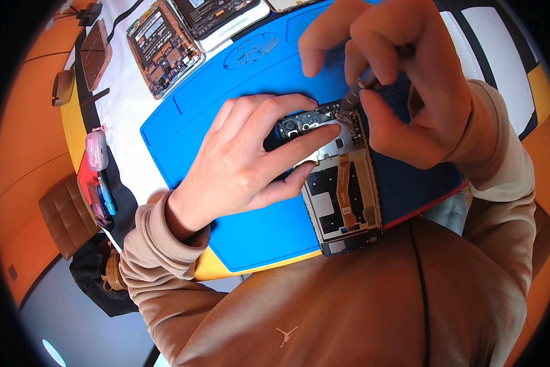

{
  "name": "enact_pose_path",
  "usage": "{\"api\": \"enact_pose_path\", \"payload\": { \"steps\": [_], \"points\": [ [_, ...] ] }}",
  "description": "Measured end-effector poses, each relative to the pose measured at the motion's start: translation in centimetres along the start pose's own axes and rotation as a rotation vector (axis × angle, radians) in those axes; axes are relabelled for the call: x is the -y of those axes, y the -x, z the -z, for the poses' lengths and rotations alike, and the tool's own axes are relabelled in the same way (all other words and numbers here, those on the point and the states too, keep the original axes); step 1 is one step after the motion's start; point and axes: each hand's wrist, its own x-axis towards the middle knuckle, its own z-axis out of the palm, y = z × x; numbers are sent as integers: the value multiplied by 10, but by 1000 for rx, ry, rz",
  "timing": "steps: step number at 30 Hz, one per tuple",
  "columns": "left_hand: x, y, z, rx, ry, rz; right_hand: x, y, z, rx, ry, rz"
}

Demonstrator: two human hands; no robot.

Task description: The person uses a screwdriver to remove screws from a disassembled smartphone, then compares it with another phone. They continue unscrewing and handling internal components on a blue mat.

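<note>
Clerk: First item, and where does it lie?

Cataloguer: One opened phone [327,195], innards exposed; on the blue mat [250,235], lower end near the wearer's torso.

Clerk: Left hand?

Cataloguer: Left hand [238,156], fingers spread over the phone's upper end, near the camera module [290,127]. Index finger on the metal plate [346,130]; whether the phone's edges are clamped, one cannot tell.

Clerk: Right hand?

Cataloguer: Right hand [412,104], thumb and fingers in a narrow pinch around one slim dark tool [358,90], tip down at the phone's upper edge. Exact contact too small to make out.

Clerk: Hazards, with causes?

Cataloguer: Three, by judgement. Scratched board or nicked left fingertip: the tip skidding under sideways force. Phone swivelling: uneven pressure from the left hand. Torn ribbon cable [346,192]: a stray snag, as it runs uncovered down the middle.

Clerk: Adjacent stock?

Cataloguer: One further opened phone [159,52], upper left, well apart.
</note>
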Motion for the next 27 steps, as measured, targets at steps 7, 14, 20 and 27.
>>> {"api": "enact_pose_path", "payload": {
  "steps": [7,14,20,27],
  "points": [
    [1,1,-1,0,5,2,-10,-7,-2,-21,121,49],
    [1,2,-2,10,5,7,0,0,3,-32,139,-12],
    [0,0,0,0,-4,1,-5,-5,4,-48,238,22],
    [1,2,-3,-1,-6,3,-6,4,-2,-94,229,-50]
  ]
}}
